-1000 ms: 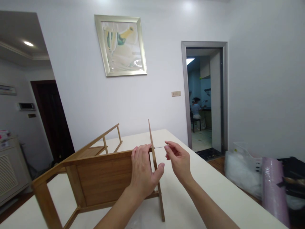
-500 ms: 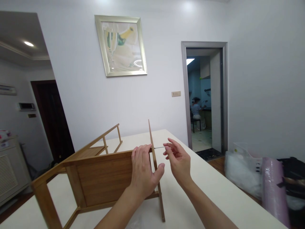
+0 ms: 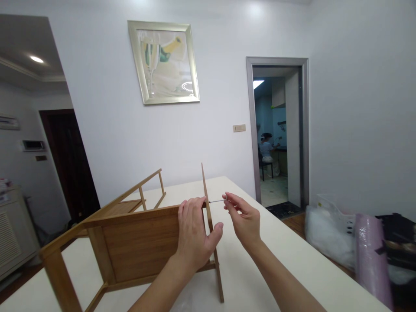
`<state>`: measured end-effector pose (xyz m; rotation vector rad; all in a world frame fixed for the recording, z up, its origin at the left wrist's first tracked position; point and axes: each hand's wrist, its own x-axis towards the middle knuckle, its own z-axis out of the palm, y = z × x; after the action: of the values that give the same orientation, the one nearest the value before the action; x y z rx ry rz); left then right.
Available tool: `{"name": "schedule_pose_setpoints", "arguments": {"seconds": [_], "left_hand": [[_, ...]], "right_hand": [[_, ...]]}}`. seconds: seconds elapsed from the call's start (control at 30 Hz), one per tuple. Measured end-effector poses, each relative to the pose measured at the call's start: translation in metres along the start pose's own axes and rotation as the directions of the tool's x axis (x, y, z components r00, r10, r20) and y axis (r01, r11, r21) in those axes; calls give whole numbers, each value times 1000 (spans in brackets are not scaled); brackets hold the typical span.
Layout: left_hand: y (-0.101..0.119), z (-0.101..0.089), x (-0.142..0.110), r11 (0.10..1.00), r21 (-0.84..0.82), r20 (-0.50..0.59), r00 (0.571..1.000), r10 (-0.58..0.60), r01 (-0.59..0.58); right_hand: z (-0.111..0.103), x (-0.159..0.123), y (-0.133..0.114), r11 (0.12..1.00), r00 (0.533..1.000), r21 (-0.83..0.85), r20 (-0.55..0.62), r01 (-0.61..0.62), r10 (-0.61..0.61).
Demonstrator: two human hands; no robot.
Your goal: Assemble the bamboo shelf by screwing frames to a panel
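Observation:
A wooden shelf frame (image 3: 136, 242) lies on its side on a white table (image 3: 276, 260). My left hand (image 3: 195, 236) clasps the joint where its flat panel meets the upright side frame (image 3: 211, 234), fingers on the panel and thumb round the side frame. My right hand (image 3: 242, 219) sits just right of that frame, thumb and fingers pinched on the end of a thin metal tool (image 3: 217, 201) whose tip meets the frame near the top of the joint.
A white plastic bag (image 3: 328, 234) and a purple roll (image 3: 370, 255) lie off the table's right edge. An open doorway (image 3: 276, 134) at the back shows another person seated in a far room. A framed picture (image 3: 164, 63) hangs on the wall.
My right hand's fingers shifted their hold on the thin tool, loosening and then pinching it again. The left hand and the shelf stayed put.

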<state>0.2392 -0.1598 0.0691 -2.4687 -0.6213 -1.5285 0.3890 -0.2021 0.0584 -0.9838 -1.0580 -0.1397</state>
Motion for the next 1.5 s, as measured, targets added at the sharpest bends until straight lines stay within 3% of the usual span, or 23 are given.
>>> {"name": "schedule_pose_setpoints", "arguments": {"seconds": [0.2, 0.63, 0.77, 0.9, 1.07, 1.17, 1.37, 1.5], "left_hand": [[0, 1, 0, 1000, 5, -12, 1000, 5, -5], [2, -1, 0, 1000, -2, 1, 1000, -13, 13], [2, -1, 0, 1000, -2, -12, 1000, -3, 3], [1, 0, 0, 1000, -3, -19, 1000, -3, 3], [1, 0, 0, 1000, -8, -12, 1000, -3, 3], [1, 0, 0, 1000, -14, -6, 1000, -7, 7], [2, 0, 1, 1000, -11, -7, 1000, -6, 6], [4, -1, 1, 1000, -6, -23, 1000, -3, 3]], "right_hand": [[-4, 3, 1, 1000, 999, 4, 29, 26, -26], [-6, 14, -24, 940, 952, 168, 126, -297, 278], [-1, 17, -19, 844, 910, 340, 169, -414, 378], [2, 18, -16, 675, 848, 517, 262, -527, 461], [-4, 17, -12, 554, 815, 600, 375, -577, 442], [-8, 17, -5, 584, 829, 588, 404, -559, 387], [-10, 19, 5, 809, 876, 374, 351, -454, 330], [-9, 20, 4, 874, 894, 264, 308, -409, 326]]}}
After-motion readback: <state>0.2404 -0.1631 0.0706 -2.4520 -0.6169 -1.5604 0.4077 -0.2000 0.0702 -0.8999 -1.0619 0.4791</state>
